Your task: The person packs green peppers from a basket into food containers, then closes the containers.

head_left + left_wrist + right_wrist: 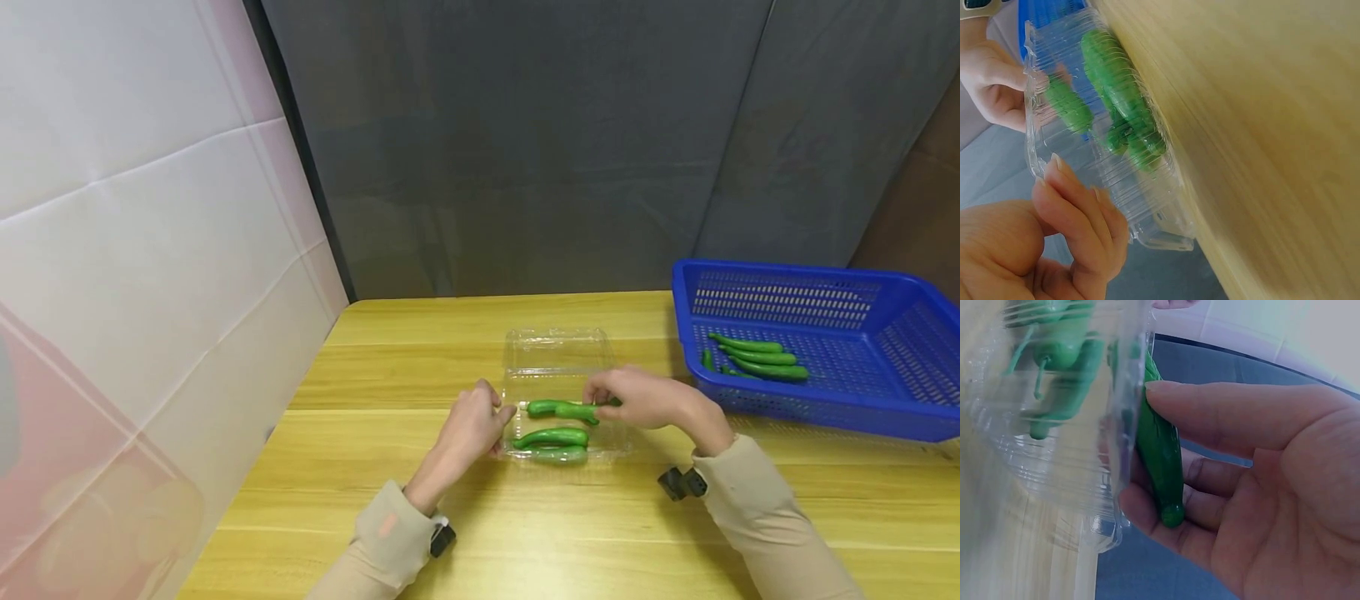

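"How far along was the work?"

"Partway, I judged. Long, glossy green peppers (551,437) lay crosswise in the hinged box of clear, thin plastic (611,440): at least two towards its near side and one more along its far side. The near wall blurred the exact count."

"What was left?"

"The see-through ribbed lid (558,350) lay tipped back on the far side, not closed over the box, and several more peppers sat in the blue, slotted plastic basket (832,414) to the right."

"And the pepper being handled?"

"That slim green pepper (1163,456) was at the right end of the box, pinched between the thumb and fingers of the right hand (647,398). I couldn't tell whether it touched the peppers below."

"The other hand?"

"The left hand (468,427) was at the box's left end, fingers bent, tips by the rim. Whether it gripped the wall or merely steadied it, I couldn't tell. The held pepper lay between the two hands."

"On what?"

"A yellow wood-grain table (615,533), which carried both box and basket, the two standing apart."
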A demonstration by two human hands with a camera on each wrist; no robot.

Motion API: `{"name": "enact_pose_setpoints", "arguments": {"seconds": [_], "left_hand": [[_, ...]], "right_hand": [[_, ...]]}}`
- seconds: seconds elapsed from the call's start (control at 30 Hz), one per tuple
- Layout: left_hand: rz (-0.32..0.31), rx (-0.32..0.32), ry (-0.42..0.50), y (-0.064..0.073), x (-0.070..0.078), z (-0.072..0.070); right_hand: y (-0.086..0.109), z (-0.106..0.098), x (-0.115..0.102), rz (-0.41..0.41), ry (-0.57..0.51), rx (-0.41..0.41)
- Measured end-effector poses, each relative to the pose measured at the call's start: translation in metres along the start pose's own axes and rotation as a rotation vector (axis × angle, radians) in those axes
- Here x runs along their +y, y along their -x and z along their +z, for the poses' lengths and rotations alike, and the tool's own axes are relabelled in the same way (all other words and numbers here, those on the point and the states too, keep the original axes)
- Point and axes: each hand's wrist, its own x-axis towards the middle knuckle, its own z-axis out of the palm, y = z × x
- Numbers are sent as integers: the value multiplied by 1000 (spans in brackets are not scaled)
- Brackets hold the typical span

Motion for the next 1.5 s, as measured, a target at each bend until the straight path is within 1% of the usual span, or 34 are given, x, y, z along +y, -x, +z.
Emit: {"name": "enact_pose_setpoints", "arguments": {"seconds": [0.23,0.47,0.67,1.17,1.37,1.5], "left_hand": [[-10,-2,5,0,1,0],[-5,-1,10,0,1,0],[-4,0,14,-1,-1,0],[-17,-6,5,-1,0,-1],[-26,-4,4,-1,0,0],[-27,-4,4,-1,0,0]], "right_hand": [[-3,3,-1,9,-18,-17],[-4,6,-2,-8,-11,-16],[-8,10,-3,-1,-6,-33],[-14,20,-3,-15,15,-27],[-17,25,-3,-37,28,-27],[-19,27,-3,-40,18,-18]]}}
